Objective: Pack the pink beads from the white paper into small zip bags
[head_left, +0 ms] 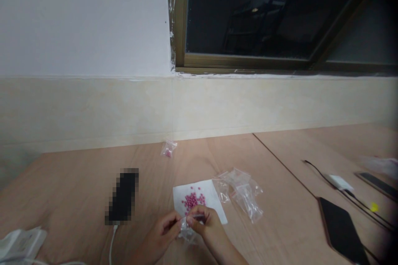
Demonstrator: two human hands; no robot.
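Near the front edge of the view, my left hand [166, 230] and my right hand [207, 224] meet at a small clear plastic bag [187, 234]. The fingertips of both hands pinch its upper part. A thin dark item, too blurred to name, shows by the right fingers. Just beyond my hands lies a white sheet [217, 203] bearing a heap of small pink beads [192, 201], with a few scattered around the heap. My right hand partly covers the sheet's near edge. Whether the bag holds any beads is hard to make out.
Several clear bags [244, 194] lie right of the sheet. A small bag with pink beads [168, 149] rests near the wall. A pixelated dark device [122, 196] with a white cable is at left, a white adapter [23, 242] near the corner. A dark phone [342, 230] lies at right.
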